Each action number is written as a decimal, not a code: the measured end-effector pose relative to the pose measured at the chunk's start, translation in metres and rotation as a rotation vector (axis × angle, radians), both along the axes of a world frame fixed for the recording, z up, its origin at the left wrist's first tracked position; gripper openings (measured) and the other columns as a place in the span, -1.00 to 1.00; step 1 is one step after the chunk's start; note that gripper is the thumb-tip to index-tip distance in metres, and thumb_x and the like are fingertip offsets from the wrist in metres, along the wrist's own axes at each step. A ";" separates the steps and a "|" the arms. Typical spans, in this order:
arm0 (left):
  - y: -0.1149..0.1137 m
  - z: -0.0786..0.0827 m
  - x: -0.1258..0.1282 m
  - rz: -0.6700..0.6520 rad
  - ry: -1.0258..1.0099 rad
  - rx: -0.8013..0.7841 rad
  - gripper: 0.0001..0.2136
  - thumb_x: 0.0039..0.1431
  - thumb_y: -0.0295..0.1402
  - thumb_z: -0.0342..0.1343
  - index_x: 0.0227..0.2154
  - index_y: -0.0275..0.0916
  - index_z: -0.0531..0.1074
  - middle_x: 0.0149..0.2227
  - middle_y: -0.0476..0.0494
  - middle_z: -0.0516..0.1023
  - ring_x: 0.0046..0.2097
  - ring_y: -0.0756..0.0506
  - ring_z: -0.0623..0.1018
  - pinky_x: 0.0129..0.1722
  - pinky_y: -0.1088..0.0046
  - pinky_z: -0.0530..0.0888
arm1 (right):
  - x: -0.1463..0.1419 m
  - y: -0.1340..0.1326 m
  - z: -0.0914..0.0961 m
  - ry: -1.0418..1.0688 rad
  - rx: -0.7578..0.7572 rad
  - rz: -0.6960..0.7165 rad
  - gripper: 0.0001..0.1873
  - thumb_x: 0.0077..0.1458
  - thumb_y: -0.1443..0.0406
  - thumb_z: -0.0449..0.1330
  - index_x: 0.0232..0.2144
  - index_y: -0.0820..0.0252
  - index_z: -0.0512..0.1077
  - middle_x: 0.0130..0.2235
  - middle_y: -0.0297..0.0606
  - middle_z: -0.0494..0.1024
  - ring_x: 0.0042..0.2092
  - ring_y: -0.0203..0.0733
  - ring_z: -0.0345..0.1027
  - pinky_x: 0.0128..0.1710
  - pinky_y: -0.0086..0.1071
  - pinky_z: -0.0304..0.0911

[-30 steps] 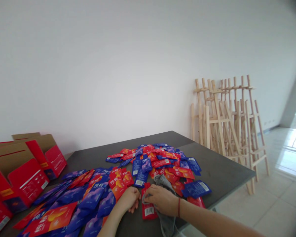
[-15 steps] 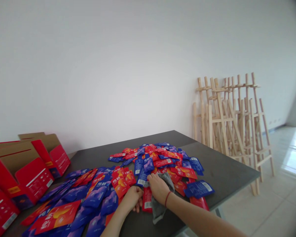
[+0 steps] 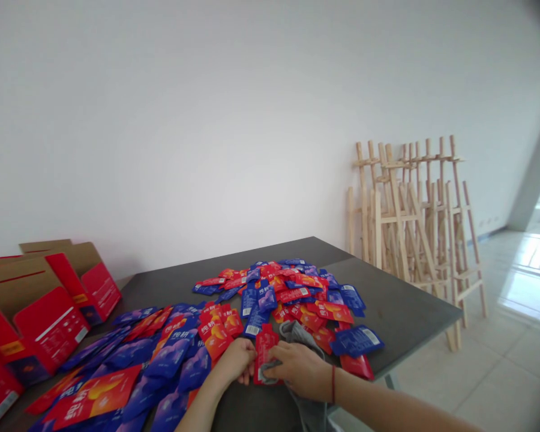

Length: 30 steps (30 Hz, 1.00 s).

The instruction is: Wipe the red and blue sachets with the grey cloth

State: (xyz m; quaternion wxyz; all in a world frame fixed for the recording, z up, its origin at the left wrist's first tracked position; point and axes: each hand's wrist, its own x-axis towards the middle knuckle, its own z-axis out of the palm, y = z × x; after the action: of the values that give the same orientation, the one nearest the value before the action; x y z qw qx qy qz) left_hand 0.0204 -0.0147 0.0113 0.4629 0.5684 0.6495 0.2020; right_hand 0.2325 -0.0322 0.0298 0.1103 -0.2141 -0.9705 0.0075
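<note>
A red sachet (image 3: 265,347) lies on the dark table (image 3: 396,309) at the near edge. My left hand (image 3: 236,360) is curled, its fingertips pinching the sachet's left side. My right hand (image 3: 299,371) presses a grey cloth (image 3: 297,330) against the sachet's lower end, fingers bent over the cloth. A red string is tied round my right wrist. Several red and blue sachets (image 3: 292,288) are heaped just beyond both hands.
More blue and red sachets (image 3: 130,360) spread over the table's left half. Open red and brown cartons (image 3: 40,306) stand at the far left. Wooden easels (image 3: 414,216) lean on the white wall to the right, above a tiled floor (image 3: 499,354).
My right hand reached forward over the cloth half a second ago, then drew back toward me onto the red sachet's lower end. My left hand stayed at the sachet's left side.
</note>
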 end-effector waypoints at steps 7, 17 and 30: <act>0.000 0.002 0.000 -0.011 0.011 0.014 -0.88 0.13 -0.42 -0.04 -0.51 -0.20 0.26 -0.75 0.17 0.36 -0.79 0.11 0.26 -0.75 0.63 0.09 | -0.015 0.021 0.000 -0.065 0.024 -0.478 -0.73 0.18 0.47 0.03 -0.20 0.28 0.51 -0.12 -0.05 0.46 -0.07 -0.04 0.30 -0.16 -0.29 0.26; -0.003 0.001 0.000 0.018 0.014 0.038 -0.90 0.15 -0.42 -0.05 -0.47 -0.18 0.24 -0.74 0.19 0.34 -0.78 0.09 0.29 -0.73 0.61 0.11 | -0.046 0.032 0.000 -0.049 0.060 -0.442 -0.76 0.20 0.44 0.04 -0.17 0.30 0.48 -0.13 -0.03 0.45 -0.09 -0.02 0.30 -0.22 -0.26 0.30; -0.002 -0.002 0.002 0.031 -0.004 0.037 -0.93 0.12 -0.41 -0.06 -0.46 -0.19 0.24 -0.72 0.16 0.38 -0.77 0.07 0.33 -0.71 0.59 0.13 | 0.002 0.005 0.001 0.009 0.006 -0.105 -0.71 0.19 0.40 0.05 -0.08 0.16 0.45 -0.04 -0.19 0.48 -0.03 -0.09 0.27 -0.07 -0.28 0.20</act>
State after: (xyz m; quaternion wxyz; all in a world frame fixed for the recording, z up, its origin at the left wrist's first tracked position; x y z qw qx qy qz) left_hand 0.0221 -0.0163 0.0096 0.4505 0.5665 0.6532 0.2224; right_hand 0.2347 -0.0274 0.0306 0.1156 -0.2645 -0.9574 -0.0004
